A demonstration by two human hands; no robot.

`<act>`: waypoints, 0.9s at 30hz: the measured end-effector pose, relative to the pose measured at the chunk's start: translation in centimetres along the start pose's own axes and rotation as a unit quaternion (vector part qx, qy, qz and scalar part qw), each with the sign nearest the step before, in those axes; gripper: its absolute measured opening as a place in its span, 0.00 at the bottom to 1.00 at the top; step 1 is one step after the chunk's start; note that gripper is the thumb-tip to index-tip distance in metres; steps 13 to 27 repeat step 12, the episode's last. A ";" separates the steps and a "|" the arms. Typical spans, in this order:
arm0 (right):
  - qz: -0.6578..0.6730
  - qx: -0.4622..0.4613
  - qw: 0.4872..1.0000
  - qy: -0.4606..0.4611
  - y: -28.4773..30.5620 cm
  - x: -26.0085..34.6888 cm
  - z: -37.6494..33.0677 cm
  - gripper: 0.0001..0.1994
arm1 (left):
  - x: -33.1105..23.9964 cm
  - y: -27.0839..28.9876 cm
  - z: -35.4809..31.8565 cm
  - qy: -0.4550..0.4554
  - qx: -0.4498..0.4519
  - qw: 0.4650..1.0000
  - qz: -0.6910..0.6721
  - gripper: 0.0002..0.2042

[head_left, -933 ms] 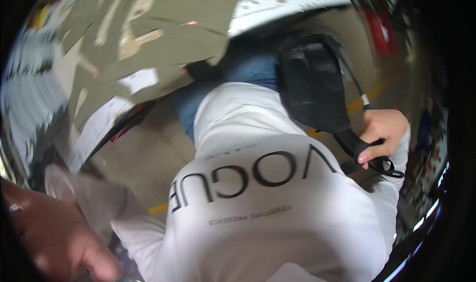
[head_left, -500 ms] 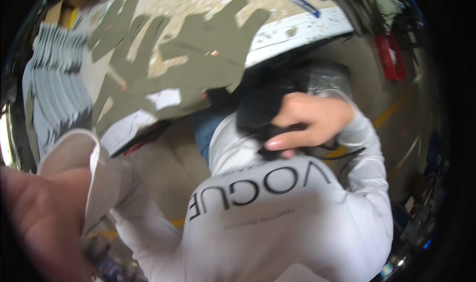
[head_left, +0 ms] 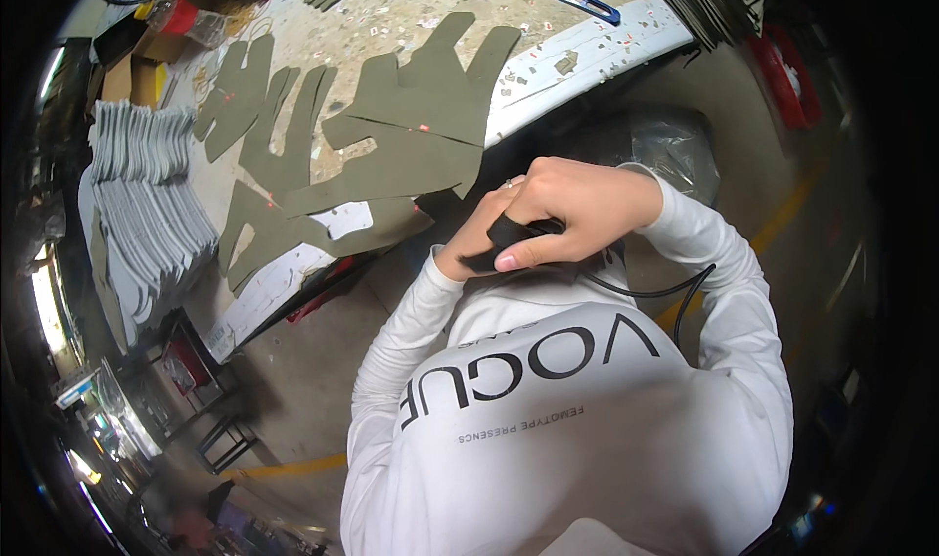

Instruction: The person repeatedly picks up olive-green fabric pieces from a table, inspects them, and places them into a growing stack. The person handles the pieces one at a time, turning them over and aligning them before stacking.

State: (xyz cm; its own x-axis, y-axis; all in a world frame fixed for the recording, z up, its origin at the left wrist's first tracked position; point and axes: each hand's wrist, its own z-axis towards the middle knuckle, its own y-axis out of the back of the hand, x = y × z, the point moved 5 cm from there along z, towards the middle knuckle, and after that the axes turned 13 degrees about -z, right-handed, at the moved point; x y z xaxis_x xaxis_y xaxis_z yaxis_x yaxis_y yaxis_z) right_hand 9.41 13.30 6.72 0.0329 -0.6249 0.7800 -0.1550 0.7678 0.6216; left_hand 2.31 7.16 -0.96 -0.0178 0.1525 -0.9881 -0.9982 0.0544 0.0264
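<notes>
In front of my waist, my right hand [head_left: 592, 209] is closed over a soft black strap-like piece [head_left: 514, 231], its thumb pressed along the near side. My left hand [head_left: 479, 225] meets it from the other side, the black piece lying against its back and wrist. The right hand covers most of the left hand's fingers, so their grip is hidden. A thin black cable [head_left: 646, 294] runs from below the hands toward my right forearm. Beyond the hands, flat olive-green fabric pieces [head_left: 421, 96] with small red marks lie on the worktable [head_left: 548, 77].
Stacks of pale grey cut pieces [head_left: 147, 214] stand at the table's left. Blue-handled scissors [head_left: 577, 0] lie at the far edge near more olive stacks [head_left: 704, 3]. A plastic bottle [head_left: 196, 23] is far left. A red bin [head_left: 785, 77] and a clear plastic bag [head_left: 675, 150] are to the right.
My left hand has come from the lower left, close to the camera, over to my right hand. The black piece is now between the two hands, and the view has shifted slightly.
</notes>
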 end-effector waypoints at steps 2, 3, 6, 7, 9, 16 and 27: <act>-0.078 -0.019 0.996 0.050 1.1 1.3 -0.7 0.14 | -0.4 0.3 -0.2 -0.006 -0.006 1.000 -0.002 0.09; -0.134 0.014 0.990 0.035 1.3 1.7 -1.1 0.15 | -0.8 0.4 -0.2 -0.009 -0.009 1.000 -0.002 0.08; -0.244 -0.177 0.949 0.091 6.1 4.6 -5.0 0.17 | -2.6 1.0 -2.1 -0.028 -0.017 0.999 0.024 0.08; -0.277 -0.254 0.924 0.066 7.7 5.1 -6.3 0.17 | -3.2 1.3 -2.9 -0.038 -0.017 0.998 0.047 0.08; -0.304 -0.266 0.914 0.041 9.2 5.5 -7.9 0.17 | -3.9 1.5 -4.4 -0.062 -0.013 0.994 0.093 0.08; -0.326 -0.307 0.894 -0.023 11.0 4.7 -10.2 0.17 | -2.8 1.0 -5.0 -0.077 -0.005 0.983 0.167 0.08; -0.326 -0.307 0.894 -0.023 11.0 4.7 -10.2 0.17 | -2.8 1.0 -5.0 -0.077 -0.005 0.983 0.167 0.08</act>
